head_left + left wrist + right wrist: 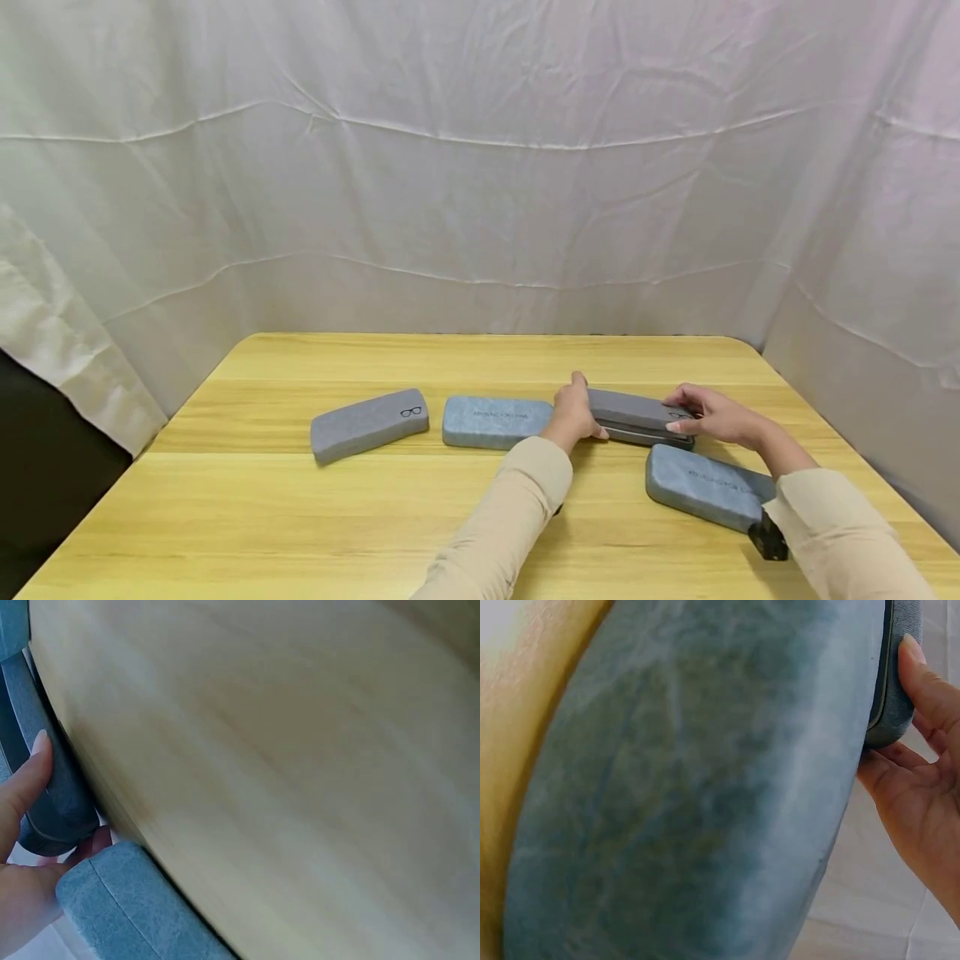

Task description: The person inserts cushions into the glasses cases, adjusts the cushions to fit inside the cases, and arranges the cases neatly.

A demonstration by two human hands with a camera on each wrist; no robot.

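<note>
A grey glasses case (626, 407) with a small glasses print lies at the right back of the table, its lid slightly raised along the front with a dark gap below. My left hand (572, 414) grips its left end, thumb on the front side. At the right end, my right hand (716, 415) pinches the lid, thumb in front and fingers on top. In the left wrist view the thumb presses the side of the case (64, 776). The right wrist view shows the thumb and fingers around the case corner (898, 712).
A blue glasses case (491, 422) lies just left of my left hand. Another blue case (705, 487) sits in front of the gripped one, below my right forearm. Farther left rests a second grey case (370, 425). White curtains (480, 183) hang behind the wooden table (300, 525).
</note>
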